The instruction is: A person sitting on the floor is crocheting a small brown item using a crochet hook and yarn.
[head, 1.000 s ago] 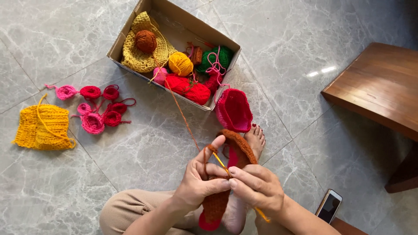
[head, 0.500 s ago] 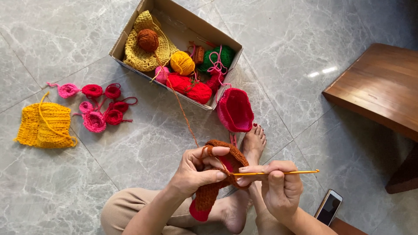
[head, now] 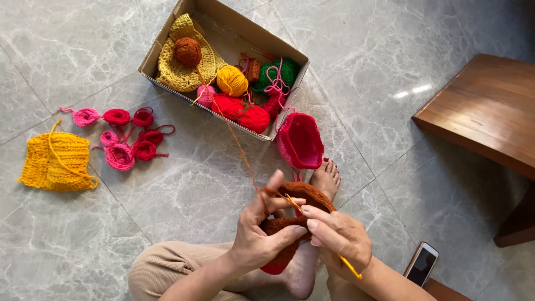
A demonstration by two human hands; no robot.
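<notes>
Both hands grip: left hand (head: 257, 237) holds brown crochet piece (head: 298, 207), right hand (head: 340, 237) the yellow hook (head: 345, 263)

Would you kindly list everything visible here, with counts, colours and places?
cardboard box: one, brown, top centre, holding yarn balls
yellow crocheted hat: one, in box
crocheted flowers: several, pink and red, floor left
yellow knitted square: one, far left
magenta crocheted cup: one, beside box
wooden bench: one, right
phone: one, bottom right
rust crochet piece: one, in hands
yellow crochet hook: one, right hand
left hand
right hand
</notes>
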